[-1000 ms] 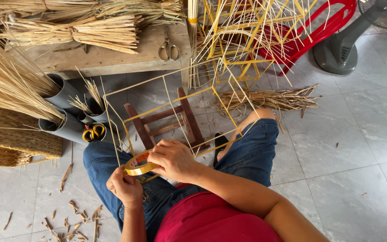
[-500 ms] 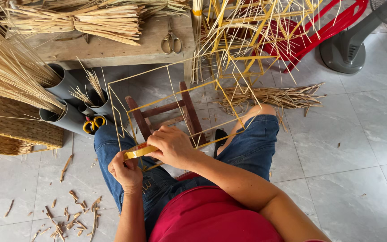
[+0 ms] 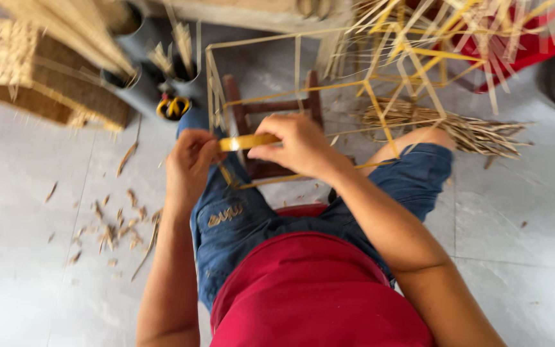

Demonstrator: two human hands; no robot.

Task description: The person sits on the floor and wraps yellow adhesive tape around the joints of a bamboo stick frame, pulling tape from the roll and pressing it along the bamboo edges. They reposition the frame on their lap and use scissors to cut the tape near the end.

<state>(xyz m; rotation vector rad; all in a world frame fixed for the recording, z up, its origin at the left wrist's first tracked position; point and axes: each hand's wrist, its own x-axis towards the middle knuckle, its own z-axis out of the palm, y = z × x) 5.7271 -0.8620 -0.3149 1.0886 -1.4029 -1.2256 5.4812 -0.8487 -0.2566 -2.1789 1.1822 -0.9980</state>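
Far left: woven straw blocks (image 3: 40, 90) stacked on the floor, with a bundle of long dry stalks (image 3: 65, 29) leaning over grey tubes (image 3: 133, 87) that hold more cut strips.

Left, near: a scatter of trimmings (image 3: 114, 225) on the pale tiles.

Left of centre, far: yellow-handled scissors (image 3: 173, 106), lying by the tubes, untouched.

Centre left: my left hand (image 3: 189, 168), fingers curled closed around one end of the yellow tape (image 3: 248, 141) and pressed to the near-left corner of the frame.

Centre: the stick frame (image 3: 303, 103), a box of thin pale strips, resting over my lap above a small dark wooden stool (image 3: 271, 109). Several far joints already show yellow binding; the near-left corner, where I hold the tape, looks to be the joint in hand. Blur hides whether it is wound on yet.

Centre right: my right hand (image 3: 297, 148), fingers pinched shut on the other end of the tape, pulling it taut and level between both hands.

Right, far: finished yellow-jointed frames (image 3: 431, 32) piled over something red (image 3: 534, 45).

Right: a loose sheaf of stalks (image 3: 457, 125) on the floor beyond my knee.

Judged state: frame assembled, some corners bound, at least this corner left to do.
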